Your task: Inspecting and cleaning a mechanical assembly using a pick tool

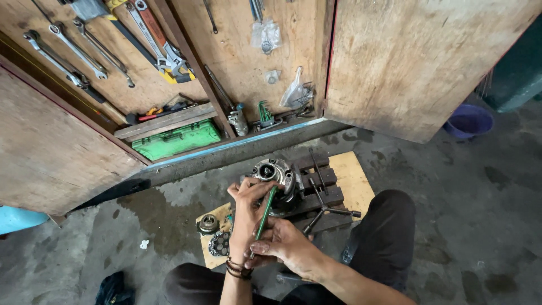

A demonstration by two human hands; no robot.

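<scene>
A round metal engine part (273, 172) with a central hub rests on dark wooden slats over a plywood board (353, 178) on the floor. My left hand (246, 212) reaches from below and lies against the part's near left side, fingers curled on its rim. My right hand (282, 244) grips the lower end of a green-handled screwdriver (266, 212), whose shaft angles up toward the part. Both hands are smeared with grease.
A small gear (208, 224) and a toothed clutch plate (219, 244) lie left of my hands. A cross wrench (322, 212) lies on the slats. An open wooden tool cabinet holds spanners (76, 53) and a green case (176, 141). A purple bucket (468, 120) stands far right.
</scene>
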